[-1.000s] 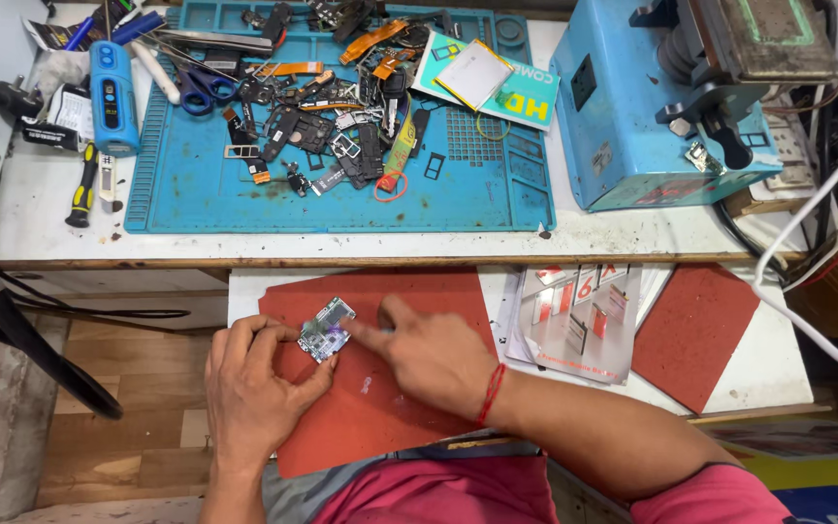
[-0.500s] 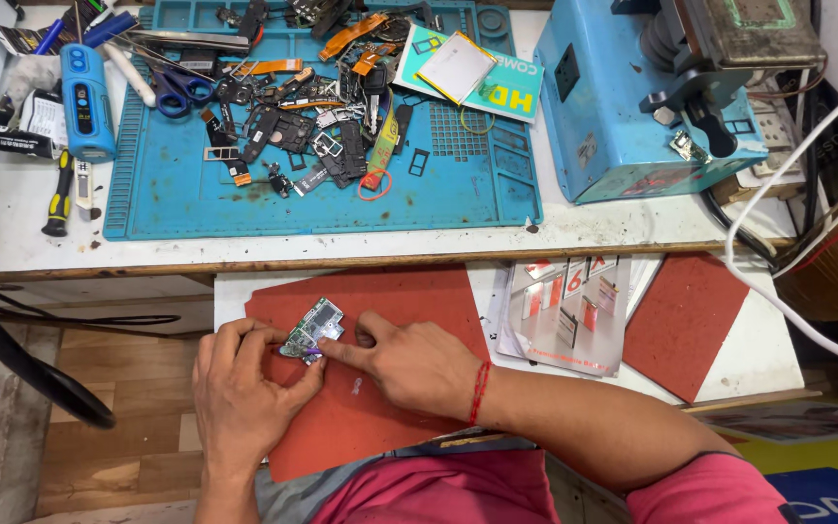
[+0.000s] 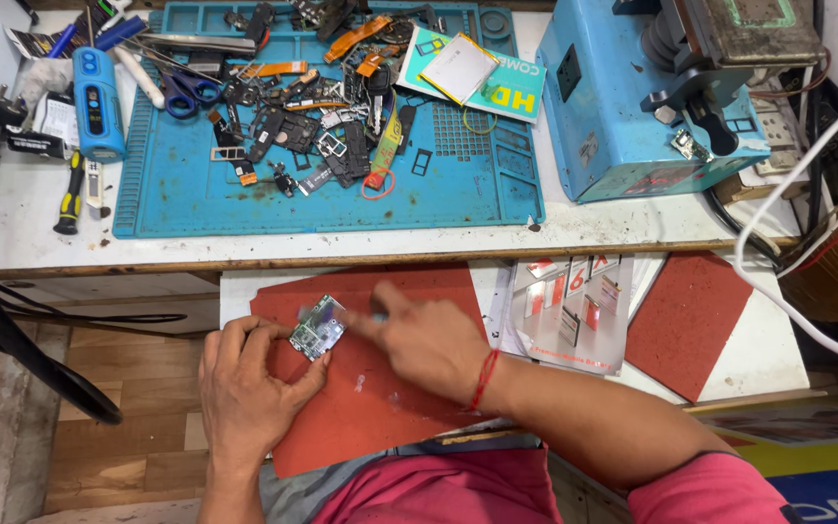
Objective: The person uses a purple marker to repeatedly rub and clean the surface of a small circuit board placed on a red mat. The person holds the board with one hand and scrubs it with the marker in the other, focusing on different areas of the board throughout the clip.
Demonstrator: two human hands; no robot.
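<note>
My left hand [image 3: 249,388] pinches a small green circuit board [image 3: 318,327] between thumb and fingers, holding it tilted just above a red mat [image 3: 370,408] on a pull-out shelf. My right hand [image 3: 429,340] is beside the board on its right, blurred, with the index finger stretched toward the board's edge. Whether the fingertip touches the board I cannot tell. A red thread circles my right wrist.
A blue work mat [image 3: 341,194] on the bench above carries several loose phone parts, flex cables, scissors [image 3: 186,89] and a flat battery [image 3: 455,68]. A blue machine [image 3: 632,107] stands right; a yellow-handled screwdriver [image 3: 70,199] lies left. A clear packet [image 3: 574,315] and second red mat [image 3: 686,320] lie right.
My right index finger has shifted slightly up and right along the board's edge. The board has turned a little in my left hand. The view shifted slightly.
</note>
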